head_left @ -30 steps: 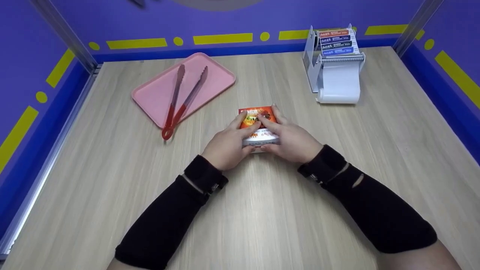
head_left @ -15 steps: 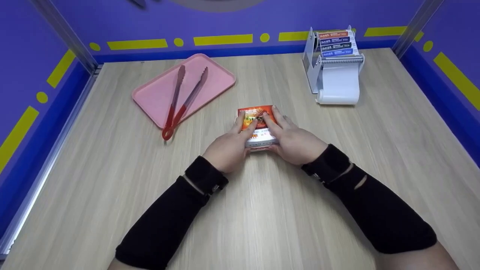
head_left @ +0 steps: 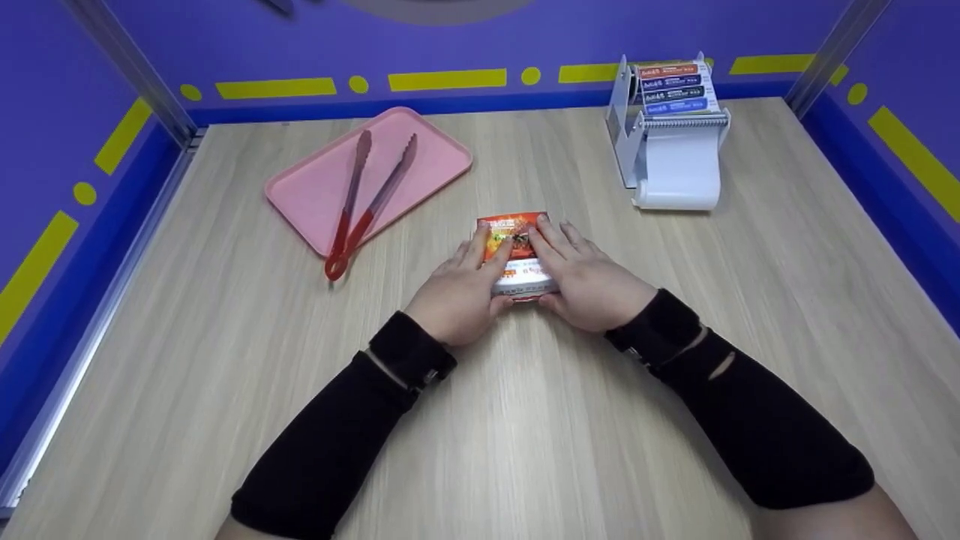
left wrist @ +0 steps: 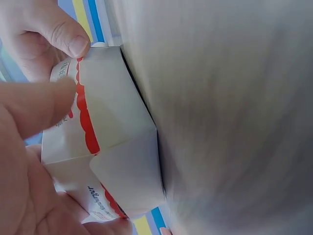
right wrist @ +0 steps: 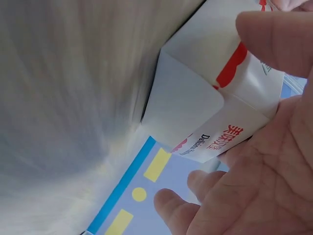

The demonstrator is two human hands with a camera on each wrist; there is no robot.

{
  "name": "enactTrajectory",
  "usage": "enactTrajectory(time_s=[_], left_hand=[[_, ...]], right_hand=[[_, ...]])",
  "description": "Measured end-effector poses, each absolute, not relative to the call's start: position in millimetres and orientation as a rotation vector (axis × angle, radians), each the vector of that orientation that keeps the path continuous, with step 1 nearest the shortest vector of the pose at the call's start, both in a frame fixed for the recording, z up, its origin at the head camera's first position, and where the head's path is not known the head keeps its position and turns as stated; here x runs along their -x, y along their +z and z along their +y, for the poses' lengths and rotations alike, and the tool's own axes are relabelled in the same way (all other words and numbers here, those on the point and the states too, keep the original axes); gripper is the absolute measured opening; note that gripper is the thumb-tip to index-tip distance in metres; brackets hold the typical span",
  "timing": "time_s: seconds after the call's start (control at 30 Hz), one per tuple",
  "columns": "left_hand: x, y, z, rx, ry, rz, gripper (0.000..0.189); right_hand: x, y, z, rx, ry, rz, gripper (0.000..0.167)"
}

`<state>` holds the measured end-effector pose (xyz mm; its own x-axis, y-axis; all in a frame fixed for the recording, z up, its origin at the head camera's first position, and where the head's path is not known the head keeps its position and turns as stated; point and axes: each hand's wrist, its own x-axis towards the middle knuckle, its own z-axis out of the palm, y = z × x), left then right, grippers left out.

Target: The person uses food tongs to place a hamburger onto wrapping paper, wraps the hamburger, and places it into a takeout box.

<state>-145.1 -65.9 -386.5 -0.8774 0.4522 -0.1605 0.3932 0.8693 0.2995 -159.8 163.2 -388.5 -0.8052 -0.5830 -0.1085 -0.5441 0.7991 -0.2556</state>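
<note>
A small paper burger box point(head_left: 517, 224), with an orange picture lid and a white front, sits on the table between both hands. My left hand point(head_left: 457, 298) holds its left side, two fingers lying on the lid and the thumb low at the near side. From the right, my right hand point(head_left: 598, 291) holds it, with fingers along the lid's right edge and the thumb at the near corner. In the left wrist view, the box's white side point(left wrist: 115, 93) has a red scalloped band and rests on the table. Red lettering marks the side flap point(right wrist: 230, 137) in the right wrist view.
Tongs point(head_left: 351, 225) with red handles lie across a pink tray point(head_left: 300, 184) at the back left. A label dispenser point(head_left: 679, 124) with a hanging white strip stands at the back right. Purple walls point(head_left: 480, 37) border the table point(head_left: 525, 450).
The right fingers have slid rightward off the middle of the lid toward its right edge. The thumbs have drawn apart at the near side. The box has hardly moved.
</note>
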Motion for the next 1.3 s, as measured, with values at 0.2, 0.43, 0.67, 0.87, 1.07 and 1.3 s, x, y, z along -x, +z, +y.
enactTrajectory(time_s=[0.2,0.43,0.67,0.87,1.07,1.3], left_hand=[[145.7,-387.2,-66.0,-0.650,0.369,2.836,0.080],[146.4,-387.6,-65.5,-0.658,0.351,2.843,0.079],[148.6,-387.8,-65.8,-0.657,0.328,2.857,0.080],[148.0,-388.1,-66.2,-0.675,0.308,2.864,0.079],[148.2,-388.7,-68.0,-0.680,0.333,2.862,0.079],[149.5,-389.7,-70.5,-0.665,0.366,2.840,0.079]], right_hand=[[160.3,-388.2,163.6,0.905,-0.334,2.812,0.089],[159.2,-386.9,162.1,0.895,-0.331,2.799,0.089],[158.3,-384.8,160.0,0.869,-0.321,2.799,0.090],[157.8,-385.4,158.2,0.866,-0.306,2.804,0.090],[156.2,-385.9,156.3,0.865,-0.300,2.817,0.091],[159.0,-385.7,159.4,0.874,-0.378,2.798,0.087]])
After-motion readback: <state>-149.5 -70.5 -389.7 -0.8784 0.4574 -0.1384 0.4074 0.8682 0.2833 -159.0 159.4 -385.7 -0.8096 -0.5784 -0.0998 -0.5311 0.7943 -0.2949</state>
